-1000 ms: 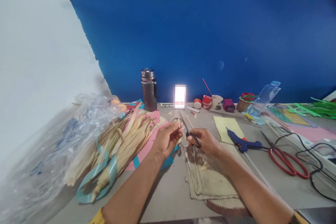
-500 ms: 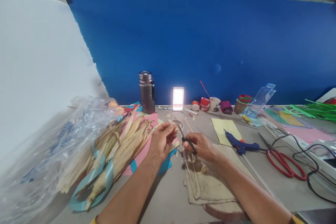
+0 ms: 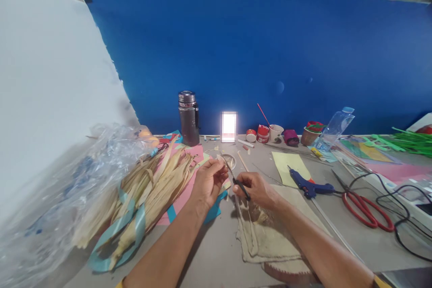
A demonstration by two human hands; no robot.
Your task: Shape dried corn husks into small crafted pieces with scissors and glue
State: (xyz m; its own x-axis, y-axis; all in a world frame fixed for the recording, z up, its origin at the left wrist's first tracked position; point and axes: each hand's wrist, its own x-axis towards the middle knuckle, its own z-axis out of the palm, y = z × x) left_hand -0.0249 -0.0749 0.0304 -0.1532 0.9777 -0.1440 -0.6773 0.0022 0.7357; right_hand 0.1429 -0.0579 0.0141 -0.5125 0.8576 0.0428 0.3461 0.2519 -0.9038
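My left hand (image 3: 209, 181) is closed in a pinch on a small pale piece (image 3: 219, 158), which looks like corn husk; most of it is hidden by the fingers. Beside it, my right hand (image 3: 255, 187) grips small black-handled scissors (image 3: 240, 187). Their blades point up and left, right by the left fingertips. A roll of tape (image 3: 231, 162) lies just behind the blades. Dried corn husks (image 3: 170, 175) are heaped left of my left hand, over pink paper (image 3: 180, 195). Under my right forearm lies a folded beige cloth (image 3: 276, 234).
A steel flask (image 3: 189, 121), red paint jars (image 3: 263, 134) and a paper cup (image 3: 276, 133) stand along the blue board. To the right lie a blue glue gun (image 3: 308, 185), red-handled scissors (image 3: 366, 209) and black cables (image 3: 400, 198). Crumpled clear plastic (image 3: 84, 180) covers the left side.
The scissors have turned slightly, and their blades look closer together and lower by the left fingertips. My right hand has shifted a little left. The surroundings look the same.
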